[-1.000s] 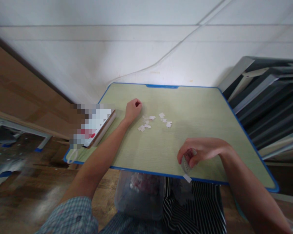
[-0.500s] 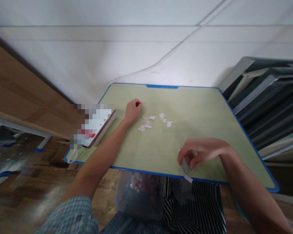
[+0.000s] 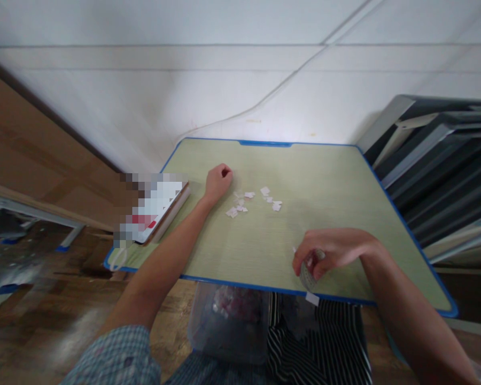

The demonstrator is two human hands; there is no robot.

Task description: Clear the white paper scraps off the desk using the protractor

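My left hand (image 3: 219, 182) rests on the table in a loose fist, with a dark hollow between the curled fingers and nothing seen in it. Low over the table's front edge, my right hand (image 3: 324, 251) has its fingers curled around a roll of tape (image 3: 308, 275), pale with fine printed marks. A short white end (image 3: 312, 299) hangs from the roll, past the blue edging. Between the hands lie small white paper scraps in two loose groups: the left scraps (image 3: 236, 208) closer to my left hand, the right scraps (image 3: 277, 205) farther right.
The table (image 3: 324, 176) has blue edging and stands against a white wall. At its left lies a white box-like item (image 3: 160, 206), partly blurred. Dark folded panels (image 3: 444, 155) stand at the right, a cardboard sheet (image 3: 52, 144) at the left. Below is a clear plastic bin (image 3: 228, 326).
The white end hanging from the roll has swung slightly right and shows broader. Both hands have stayed nearly in place; the view has shifted a little.
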